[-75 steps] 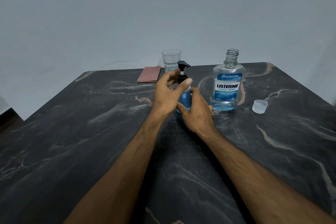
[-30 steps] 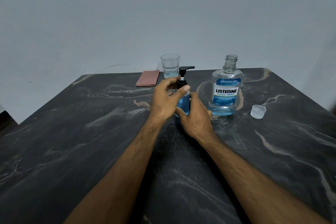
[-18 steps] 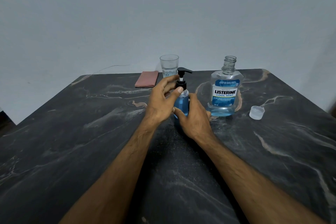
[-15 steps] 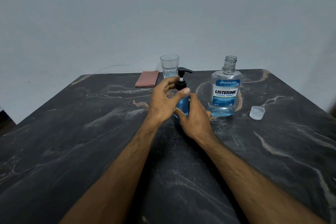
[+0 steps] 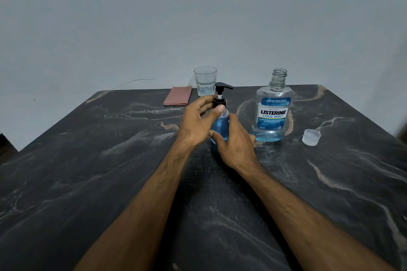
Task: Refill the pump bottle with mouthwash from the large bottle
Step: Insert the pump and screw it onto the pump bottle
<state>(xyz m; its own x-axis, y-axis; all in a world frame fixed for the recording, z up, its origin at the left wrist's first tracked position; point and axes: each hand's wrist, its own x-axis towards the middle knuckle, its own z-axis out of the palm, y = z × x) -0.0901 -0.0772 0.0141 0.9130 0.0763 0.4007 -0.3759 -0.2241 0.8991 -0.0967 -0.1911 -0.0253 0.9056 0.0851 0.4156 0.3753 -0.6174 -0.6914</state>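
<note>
Pump bottle (image 5: 220, 126) already blue, nearly full; left hand (image 5: 196, 125) twisting pump collar, right hand (image 5: 234, 143) gripping body. Left of it: capping the big bottle (image 5: 273, 112).

The pump bottle (image 5: 220, 126) stood upright on the dark marble worktop (image 5: 88, 160), small and clear, filled with blue liquid almost to its shoulder. Its black pump head (image 5: 221, 89) sat on the neck, with the spout pointing to the right. The large bottle (image 5: 273, 112) stood upright just to the right of it, not touching. It was clear, with a blue Listerine Cool Mint label, an open threaded neck, and only a little blue mouthwash at the bottom.
</note>
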